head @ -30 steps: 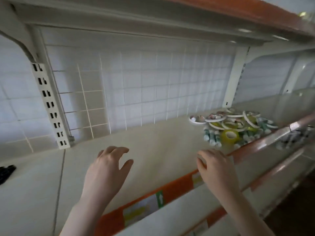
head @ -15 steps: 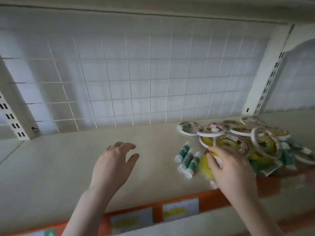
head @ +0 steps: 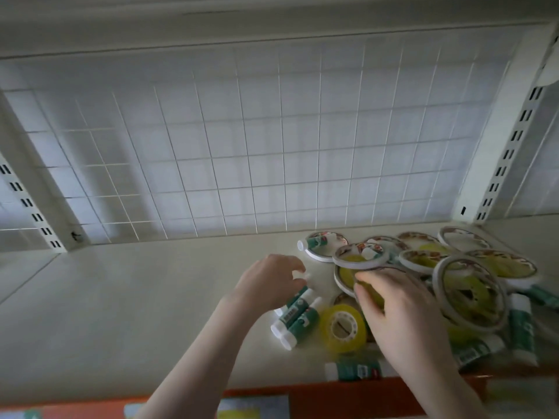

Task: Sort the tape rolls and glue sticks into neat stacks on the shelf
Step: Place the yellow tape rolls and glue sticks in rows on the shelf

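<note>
On the right part of the cream shelf (head: 151, 297) lies a loose pile of tape rolls (head: 472, 291), yellow with white patterned rims. Green-and-white glue sticks are mixed in. Three glue sticks (head: 295, 317) lie side by side left of the pile. My left hand (head: 269, 281) hovers over their far ends, fingers curled beside one white cap; blur hides whether they pinch it. My right hand (head: 402, 316) grips a yellow tape roll (head: 367, 290) in the pile. A bare yellow tape roll (head: 343, 328) lies by my right thumb.
A white wire grid (head: 272, 152) backs the shelf, with slotted uprights (head: 502, 164) at both sides. The shelf's orange front lip (head: 332, 394) carries price labels. One glue stick (head: 354, 370) lies along that lip. The shelf above hangs low overhead.
The view shifted right and closer to the pile. My left hand moved right onto the three glue sticks. My right hand reached deeper into the tape rolls.
</note>
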